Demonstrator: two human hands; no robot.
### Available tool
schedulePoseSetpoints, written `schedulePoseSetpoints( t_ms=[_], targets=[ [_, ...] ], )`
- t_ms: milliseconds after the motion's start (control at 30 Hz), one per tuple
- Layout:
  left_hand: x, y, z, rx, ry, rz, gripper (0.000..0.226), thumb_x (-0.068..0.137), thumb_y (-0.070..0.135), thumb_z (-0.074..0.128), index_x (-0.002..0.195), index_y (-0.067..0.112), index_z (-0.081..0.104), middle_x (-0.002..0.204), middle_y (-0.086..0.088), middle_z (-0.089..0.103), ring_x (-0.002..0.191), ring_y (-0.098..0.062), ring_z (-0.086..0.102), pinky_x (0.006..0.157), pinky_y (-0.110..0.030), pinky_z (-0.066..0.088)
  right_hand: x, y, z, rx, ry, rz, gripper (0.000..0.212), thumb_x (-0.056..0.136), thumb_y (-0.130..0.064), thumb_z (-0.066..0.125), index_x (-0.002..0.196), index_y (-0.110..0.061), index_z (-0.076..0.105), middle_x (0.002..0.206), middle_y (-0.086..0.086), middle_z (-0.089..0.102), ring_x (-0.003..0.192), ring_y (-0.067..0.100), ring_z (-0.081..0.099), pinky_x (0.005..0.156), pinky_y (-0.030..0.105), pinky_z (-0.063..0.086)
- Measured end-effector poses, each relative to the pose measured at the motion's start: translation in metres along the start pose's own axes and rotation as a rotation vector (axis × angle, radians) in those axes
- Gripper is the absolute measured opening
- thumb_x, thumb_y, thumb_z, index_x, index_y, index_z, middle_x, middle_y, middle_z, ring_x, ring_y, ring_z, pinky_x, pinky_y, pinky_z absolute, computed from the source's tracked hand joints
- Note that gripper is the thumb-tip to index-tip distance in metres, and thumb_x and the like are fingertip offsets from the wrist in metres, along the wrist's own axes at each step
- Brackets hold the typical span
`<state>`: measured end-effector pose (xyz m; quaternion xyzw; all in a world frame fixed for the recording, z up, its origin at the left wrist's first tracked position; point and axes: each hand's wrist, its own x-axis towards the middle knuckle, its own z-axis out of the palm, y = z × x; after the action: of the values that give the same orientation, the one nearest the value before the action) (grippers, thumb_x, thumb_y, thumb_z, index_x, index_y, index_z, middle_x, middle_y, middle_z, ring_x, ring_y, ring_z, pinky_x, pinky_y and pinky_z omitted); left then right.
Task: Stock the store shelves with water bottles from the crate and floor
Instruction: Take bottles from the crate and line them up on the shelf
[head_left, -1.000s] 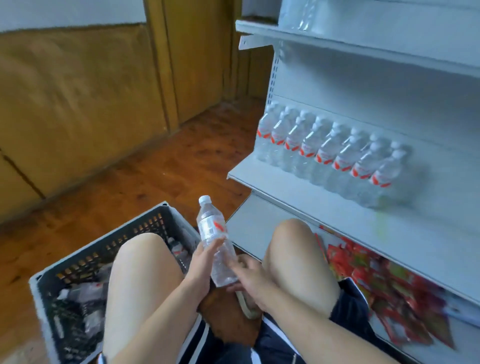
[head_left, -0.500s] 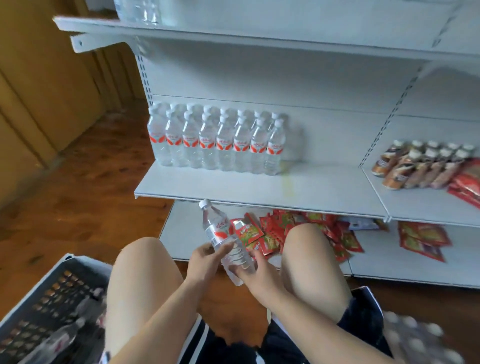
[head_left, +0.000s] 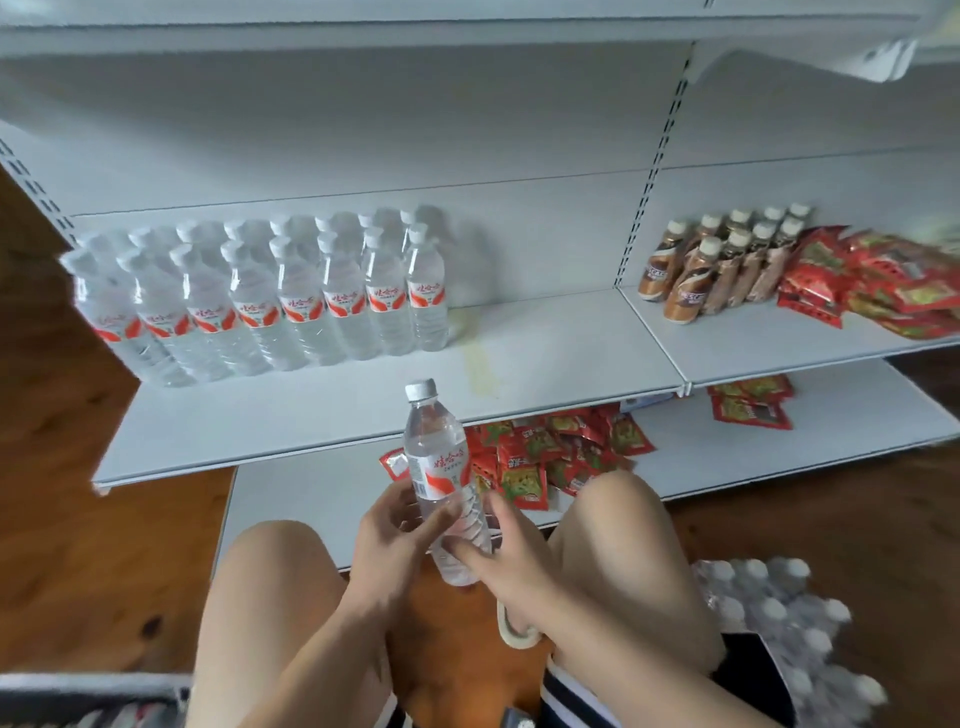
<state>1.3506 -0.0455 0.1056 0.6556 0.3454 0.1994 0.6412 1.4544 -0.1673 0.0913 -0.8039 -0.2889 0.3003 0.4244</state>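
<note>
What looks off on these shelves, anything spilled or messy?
A yellowish stain streaks the middle shelf, just right of the water bottle row; it looks like a dried spill. Red packets on the bottom shelf lie in a loose heap, not faced. The held bottle looks fine.

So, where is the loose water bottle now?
Head view, lower centre: the water bottle is held by the left hand and right hand between the knees, in front of the shelf with the bottle row.

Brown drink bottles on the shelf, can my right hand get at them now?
Likely not yet: right hand and left hand both hold the water bottle, though nothing blocks the brown drink bottles.
</note>
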Motion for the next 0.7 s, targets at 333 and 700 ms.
schedulePoseSetpoints(
  t_ms=[333, 700],
  targets=[
    [0.127, 0.060, 0.015, 0.250, -0.254, 0.246, 0.054, 0.085, 0.015, 0.081, 0.134, 0.027, 0.061, 0.121, 0.013, 0.072, 0.113, -0.008, 0.068, 0.103, -0.040, 0.052, 0.119, -0.028, -0.055, 0.016, 0.108, -0.112, 0.058, 0.077, -0.042, 0.084, 0.125, -0.030, 0.054, 0.116, -0.016, 0.067, 0.102, -0.001, 0.064, 0.085, 0.022, 0.055],
    [0.241, 0.014, 0.002, 0.487, 0.017, 0.048, 0.040, 0.100, 0.027, 0.061, 0.140, 0.028, 0.054, 0.140, 0.010, 0.057, 0.132, -0.014, 0.051, 0.106, -0.027, 0.038, 0.303, -0.030, -0.074, -0.149, 0.283, -0.181, 0.061, 0.079, -0.028, 0.085, 0.129, -0.013, 0.054, 0.127, 0.006, 0.065, 0.116, 0.024, 0.061, 0.097, 0.033, 0.049]
  ],
)
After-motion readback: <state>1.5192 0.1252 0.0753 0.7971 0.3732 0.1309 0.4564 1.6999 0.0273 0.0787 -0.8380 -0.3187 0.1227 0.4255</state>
